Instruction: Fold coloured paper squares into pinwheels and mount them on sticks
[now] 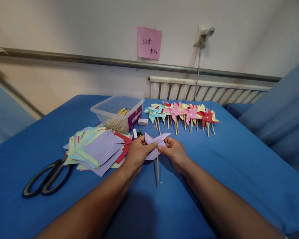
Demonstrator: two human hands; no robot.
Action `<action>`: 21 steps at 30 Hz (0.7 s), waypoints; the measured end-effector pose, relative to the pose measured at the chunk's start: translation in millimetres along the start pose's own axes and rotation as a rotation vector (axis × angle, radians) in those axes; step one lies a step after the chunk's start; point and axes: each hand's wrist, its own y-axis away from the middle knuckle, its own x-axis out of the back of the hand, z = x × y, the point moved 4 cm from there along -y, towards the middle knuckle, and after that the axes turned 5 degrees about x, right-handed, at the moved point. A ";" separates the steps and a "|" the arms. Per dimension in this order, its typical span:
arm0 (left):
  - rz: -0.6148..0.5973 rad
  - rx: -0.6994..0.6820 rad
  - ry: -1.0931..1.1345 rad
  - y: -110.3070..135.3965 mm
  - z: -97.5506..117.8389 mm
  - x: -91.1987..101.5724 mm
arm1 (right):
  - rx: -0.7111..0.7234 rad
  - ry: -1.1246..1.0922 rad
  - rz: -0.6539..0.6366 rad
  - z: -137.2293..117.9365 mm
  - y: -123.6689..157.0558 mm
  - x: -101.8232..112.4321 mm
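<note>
While the head view looked down over the blue cloth (214, 186), the left hand (137, 151) pinched the lilac pinwheel (151, 155) between thumb and fingers near its centre, and the right hand (175, 152) pinched it from the other side, the two thumbs close together. The pinwheel was at the near middle, its wooden stick (157, 169) pointing down toward the near side. To the left lay a loose pile of coloured paper (102, 149), with black-handled scissors (48, 177) at its near left. Beyond the pile stood a clear plastic box (102, 108) holding thin sticks (123, 112); at the far right, many-coloured pinwheels (174, 111) were clustered in a row
</note>
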 end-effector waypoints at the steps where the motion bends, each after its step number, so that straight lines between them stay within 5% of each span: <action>1: 0.000 0.005 -0.001 0.2 0.6 -0.1 | 0.005 -0.002 -0.003 -0.1 0.1 -0.1; 8: 0.006 0.010 -0.007 -2.0 -0.1 0.3 | 0.026 0.033 -0.014 2.6 -3.0 -0.8; 14: 0.117 -0.049 0.034 -3.8 5.2 6.9 | 0.339 0.610 0.338 -18.4 7.2 9.2; 17: 0.204 -0.099 0.044 -3.5 10.6 12.4 | 0.533 0.849 0.227 -32.9 19.9 -5.0; 21: 0.250 -0.137 0.050 -2.5 12.6 15.8 | 0.490 0.976 0.001 -26.9 27.4 -21.0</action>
